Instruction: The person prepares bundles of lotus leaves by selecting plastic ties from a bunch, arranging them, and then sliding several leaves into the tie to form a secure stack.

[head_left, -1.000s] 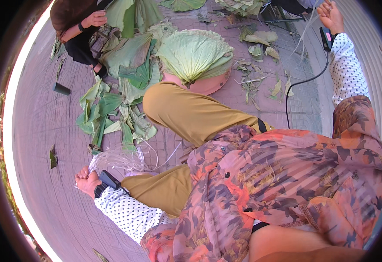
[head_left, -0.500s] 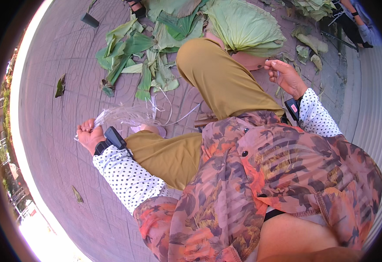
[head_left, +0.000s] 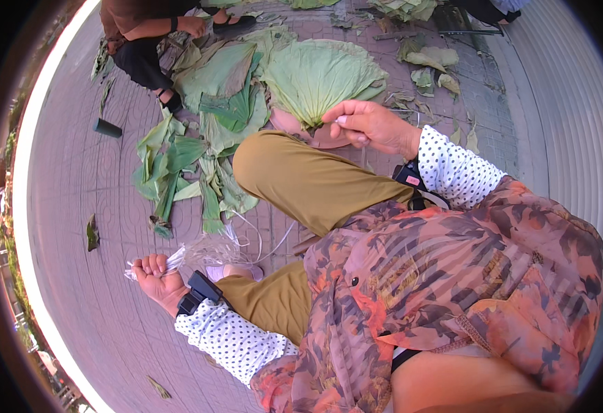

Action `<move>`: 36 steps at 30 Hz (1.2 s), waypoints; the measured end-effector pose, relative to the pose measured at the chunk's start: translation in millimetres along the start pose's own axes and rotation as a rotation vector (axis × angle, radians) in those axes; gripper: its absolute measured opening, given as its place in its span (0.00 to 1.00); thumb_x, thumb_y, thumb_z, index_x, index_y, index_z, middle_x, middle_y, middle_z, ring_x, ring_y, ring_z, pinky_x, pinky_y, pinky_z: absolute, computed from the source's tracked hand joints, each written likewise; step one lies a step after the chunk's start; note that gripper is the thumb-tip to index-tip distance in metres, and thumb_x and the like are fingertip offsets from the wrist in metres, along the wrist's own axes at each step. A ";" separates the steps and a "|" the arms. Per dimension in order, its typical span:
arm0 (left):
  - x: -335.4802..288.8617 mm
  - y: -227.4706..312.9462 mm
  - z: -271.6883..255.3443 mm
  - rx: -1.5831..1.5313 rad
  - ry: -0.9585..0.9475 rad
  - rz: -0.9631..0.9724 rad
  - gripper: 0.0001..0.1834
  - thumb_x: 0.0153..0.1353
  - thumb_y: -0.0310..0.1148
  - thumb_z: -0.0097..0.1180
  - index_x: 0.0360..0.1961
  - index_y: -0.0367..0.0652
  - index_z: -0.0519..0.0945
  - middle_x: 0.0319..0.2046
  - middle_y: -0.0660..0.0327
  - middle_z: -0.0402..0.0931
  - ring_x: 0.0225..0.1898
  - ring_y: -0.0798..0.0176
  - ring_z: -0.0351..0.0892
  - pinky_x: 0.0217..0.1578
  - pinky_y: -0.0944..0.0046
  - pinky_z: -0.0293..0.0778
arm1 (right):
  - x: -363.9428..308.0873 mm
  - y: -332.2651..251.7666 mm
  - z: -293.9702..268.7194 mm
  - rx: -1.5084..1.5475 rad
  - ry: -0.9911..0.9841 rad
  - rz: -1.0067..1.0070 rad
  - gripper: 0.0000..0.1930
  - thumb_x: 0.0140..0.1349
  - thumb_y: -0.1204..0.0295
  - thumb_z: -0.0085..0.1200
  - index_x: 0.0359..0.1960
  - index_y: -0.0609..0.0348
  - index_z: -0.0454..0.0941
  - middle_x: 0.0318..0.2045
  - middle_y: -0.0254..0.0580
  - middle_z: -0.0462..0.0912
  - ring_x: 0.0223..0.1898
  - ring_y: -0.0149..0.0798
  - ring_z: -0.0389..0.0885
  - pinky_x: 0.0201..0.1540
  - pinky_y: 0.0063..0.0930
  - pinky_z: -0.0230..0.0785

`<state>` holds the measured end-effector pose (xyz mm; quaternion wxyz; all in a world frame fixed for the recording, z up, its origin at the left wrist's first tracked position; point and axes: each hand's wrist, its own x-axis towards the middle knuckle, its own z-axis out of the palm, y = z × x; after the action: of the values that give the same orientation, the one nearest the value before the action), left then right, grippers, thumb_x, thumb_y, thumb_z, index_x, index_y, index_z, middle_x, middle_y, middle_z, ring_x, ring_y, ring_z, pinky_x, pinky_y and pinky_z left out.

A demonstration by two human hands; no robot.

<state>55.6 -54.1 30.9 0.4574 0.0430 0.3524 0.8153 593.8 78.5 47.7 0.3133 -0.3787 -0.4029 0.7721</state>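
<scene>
My left hand (head_left: 155,277), out at the left, is closed round a bunch of white plastic strands (head_left: 208,249), whose loose ends fan out toward my leg. My right hand (head_left: 373,127) is raised over my bent knee, thumb and forefinger pinched together. A thin pale strand (head_left: 364,157) hangs below its fingers. Just beyond the fingertips lies a stack of large, pleated, pale green leaves (head_left: 322,76), like lotus leaves, gathered to a dark point at the near end. Under them shows the edge of a round pink surface (head_left: 285,122).
More green leaves (head_left: 177,162) lie loose on the paving left of my knee. A dark green cylinder (head_left: 108,128) is farther left. Another person (head_left: 151,41) crouches at the far left. Dry leaf scraps (head_left: 431,58) lie near the ribbed shutter (head_left: 570,138) on the right.
My view has shifted, bringing the crouching person into sight. My right hand has moved left to the near end of the leaf stack. My left hand still grips the strands.
</scene>
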 end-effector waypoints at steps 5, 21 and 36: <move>0.2 -23.8 37.7 0.041 -0.138 -0.116 0.15 0.77 0.40 0.41 0.34 0.44 0.71 0.19 0.69 0.57 0.16 0.71 0.54 0.16 0.68 0.55 | -4.8 -22.8 55.3 -0.076 -0.098 -0.075 0.13 0.72 0.78 0.43 0.54 0.64 0.75 0.41 0.37 0.82 0.24 0.19 0.66 0.26 0.14 0.59; -2.7 -46.4 59.4 -0.025 -0.028 -0.098 0.16 0.78 0.44 0.39 0.41 0.44 0.72 0.41 0.58 0.77 0.48 0.55 0.77 0.57 0.48 0.73 | 144.0 7.9 259.0 -0.689 -0.488 -0.151 0.26 0.67 0.56 0.59 0.62 0.58 0.74 0.54 0.37 0.80 0.52 0.30 0.77 0.53 0.25 0.70; 33.5 -59.2 64.7 -0.238 -0.189 -0.078 0.19 0.78 0.47 0.37 0.35 0.47 0.71 0.36 0.62 0.74 0.39 0.59 0.73 0.49 0.51 0.75 | 194.1 42.6 266.1 -0.961 -0.659 -0.229 0.30 0.59 0.57 0.64 0.55 0.67 0.74 0.47 0.50 0.83 0.48 0.39 0.81 0.51 0.33 0.71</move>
<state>103.9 26.3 34.5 0.5219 0.0511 0.2101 0.8251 263.1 108.8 50.0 0.0463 -0.1727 -0.8216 0.5412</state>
